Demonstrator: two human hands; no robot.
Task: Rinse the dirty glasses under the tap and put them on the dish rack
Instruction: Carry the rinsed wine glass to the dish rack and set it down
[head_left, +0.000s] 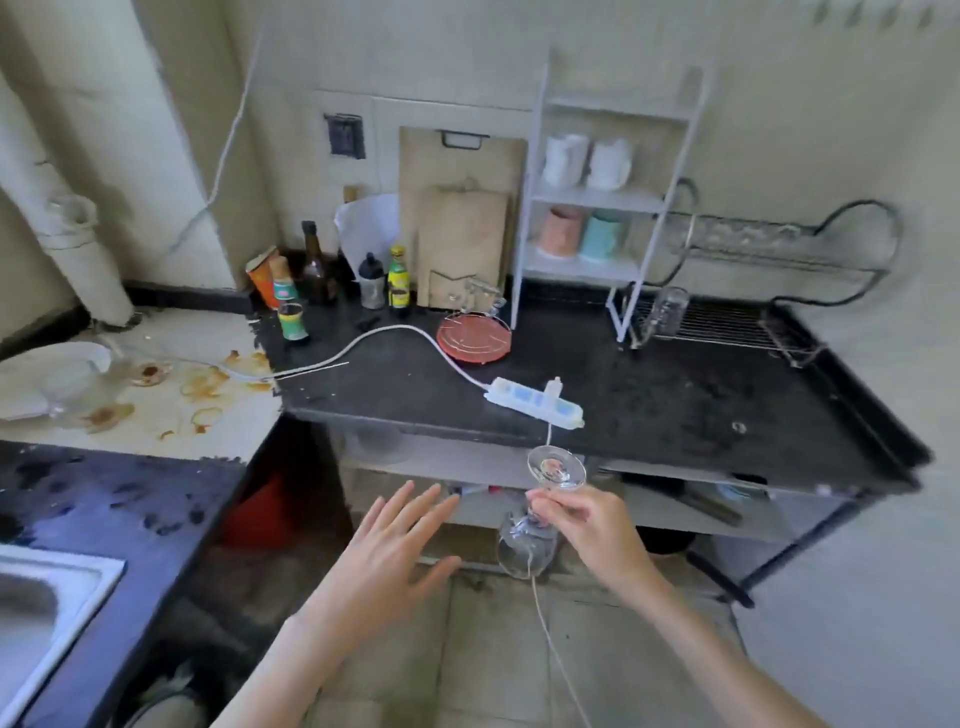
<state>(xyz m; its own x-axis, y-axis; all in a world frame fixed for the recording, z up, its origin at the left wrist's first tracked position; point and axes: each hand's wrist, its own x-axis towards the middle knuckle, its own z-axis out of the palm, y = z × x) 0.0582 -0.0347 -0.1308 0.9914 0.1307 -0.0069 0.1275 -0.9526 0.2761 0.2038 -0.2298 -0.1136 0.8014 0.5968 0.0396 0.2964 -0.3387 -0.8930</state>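
My right hand (592, 525) grips a clear wine glass (527, 551) by its stem, upside down, with the round foot uppermost and the bowl hanging below, in front of the black counter's front edge. My left hand (395, 551) hovers beside it, fingers spread and empty. The wire dish rack (727, 325) stands at the back right of the black counter (701, 405), with one clear glass (667, 310) upside down on its left end. The steel sink (41, 608) shows at the lower left edge; no tap is in view. More glassware (72, 384) sits on the stained white counter at left.
A white power strip (535, 405) with its cable lies near the counter's front edge, just beyond the held glass. A red trivet (474, 338), bottles, cutting boards and a white shelf with mugs (587, 202) line the back. A white plate (31, 374) rests at left.
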